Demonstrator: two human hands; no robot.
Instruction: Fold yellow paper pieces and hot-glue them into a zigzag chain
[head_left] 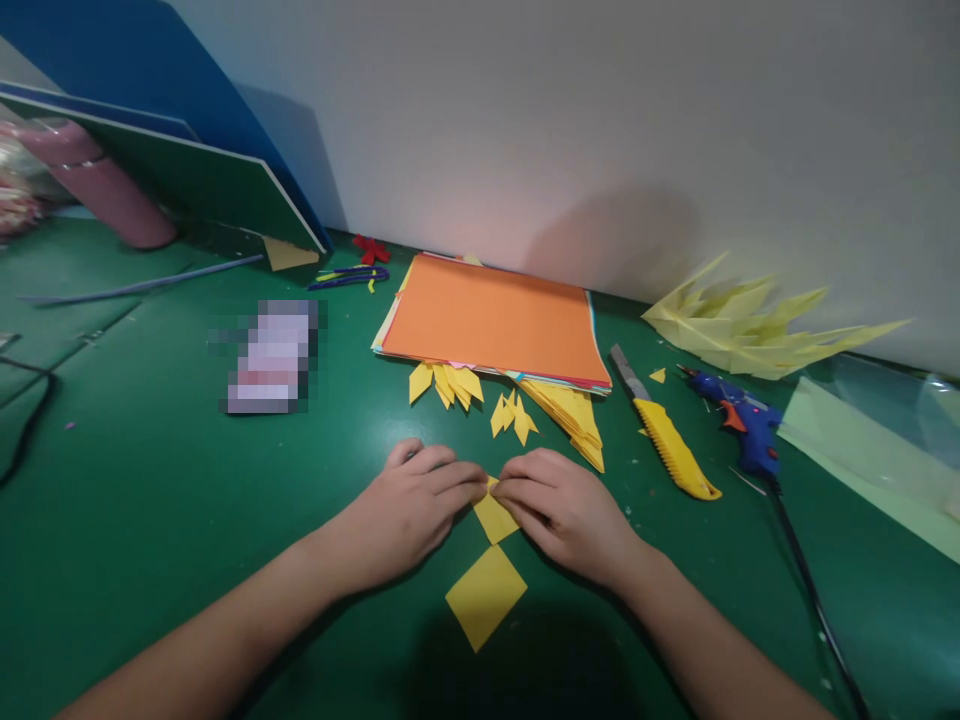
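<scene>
My left hand (420,500) and my right hand (559,505) meet fingertip to fingertip on a small yellow paper piece (495,515) lying on the green table (150,500). Both hands have their fingers curled and pressed onto its top edge. A second yellow paper square (486,595) lies just below, nearer to me, untouched. Several folded yellow paper pieces (450,383) lie beyond my hands, in front of a stack of coloured paper (495,320) with an orange sheet on top.
A yellow utility knife (667,440) and a blue glue gun (739,425) with its cable lie to the right. Pale yellow folded spikes (750,320) rest by the wall. Green and blue boards (187,170) lean at back left. A pink cylinder (105,185) lies far left.
</scene>
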